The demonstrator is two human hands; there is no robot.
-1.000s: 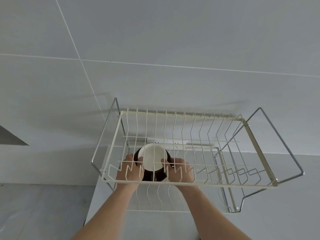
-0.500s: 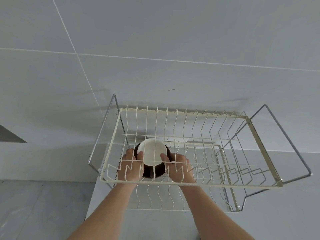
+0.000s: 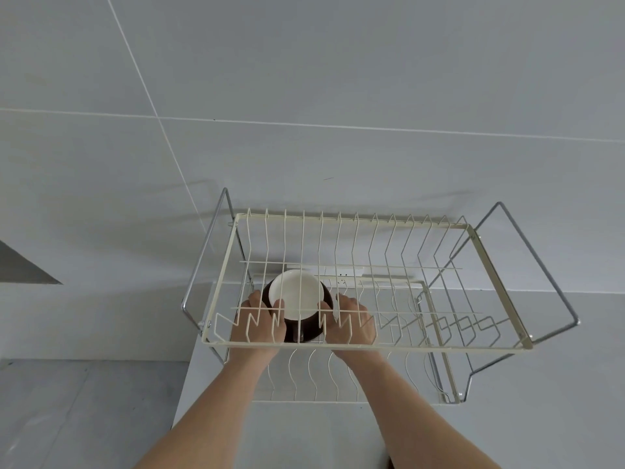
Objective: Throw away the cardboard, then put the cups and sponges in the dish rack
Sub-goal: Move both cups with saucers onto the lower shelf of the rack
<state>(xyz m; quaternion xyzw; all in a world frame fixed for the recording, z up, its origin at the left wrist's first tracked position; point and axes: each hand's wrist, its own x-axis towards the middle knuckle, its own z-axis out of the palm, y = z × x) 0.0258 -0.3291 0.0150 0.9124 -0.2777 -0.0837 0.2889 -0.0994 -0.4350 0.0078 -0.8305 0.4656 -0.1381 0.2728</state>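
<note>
Hands hold a round cup (image 3: 297,304) inside the dish rack (image 3: 365,346). The cup is dark brown outside and smooth white inside, and its open mouth faces up and a bit toward the back of the rack. It sits in the left end of the rack, behind the front wires. The left hand (image 3: 260,319) curls around the cup's left side, with a thumb on the white rim. The right hand (image 3: 351,319) curls around the cup's right side, fingers touching the rim too. Both bare arms reach up from under the rack's front edge. The rack is made of thin cream wires bent into zigzags and straight bars, with shiny silver metal loops at both ends. Behind the rack is a wall (image 3: 338,79) of big, flat, pale grey tiles with thin white lines between them.
</note>
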